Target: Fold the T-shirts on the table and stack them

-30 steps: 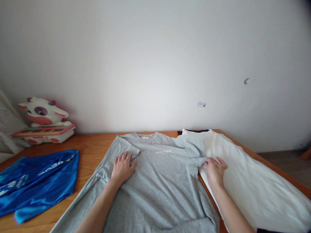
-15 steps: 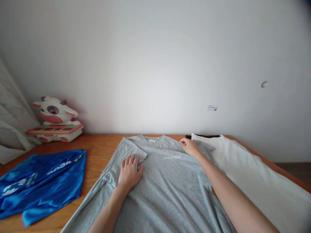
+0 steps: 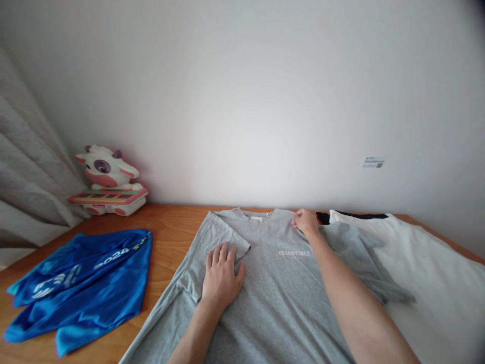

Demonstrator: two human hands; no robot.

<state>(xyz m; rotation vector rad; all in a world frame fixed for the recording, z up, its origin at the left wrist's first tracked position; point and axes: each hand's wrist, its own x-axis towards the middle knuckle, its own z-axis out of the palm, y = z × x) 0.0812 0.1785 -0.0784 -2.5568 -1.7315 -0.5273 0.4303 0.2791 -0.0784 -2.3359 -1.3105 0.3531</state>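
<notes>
A grey T-shirt (image 3: 261, 288) with "ESSENTIALS" across its chest lies spread on the wooden table, collar toward the wall. Its left-side sleeve is folded inward over the body. My left hand (image 3: 223, 275) rests flat on that folded sleeve, fingers stretched out. At the shoulder right of the collar, my right hand (image 3: 306, 221) pinches the fabric, its fingers closed. The other sleeve extends out to the right, over a white garment (image 3: 420, 263). My right forearm hides part of the shirt's right side.
On the left of the wooden table (image 3: 170, 227) lies a blue garment (image 3: 113, 283) with white print. A toy cow with a keyboard (image 3: 109, 184) stands by the curtain (image 3: 34, 162). Black fabric (image 3: 323, 218) shows beside the white garment. A wall rises behind the table.
The view has turned left, so things appear farther right. My right hand has shifted closer to the collar, and the right sleeve now spreads out to the right. My left hand stays on the folded sleeve.
</notes>
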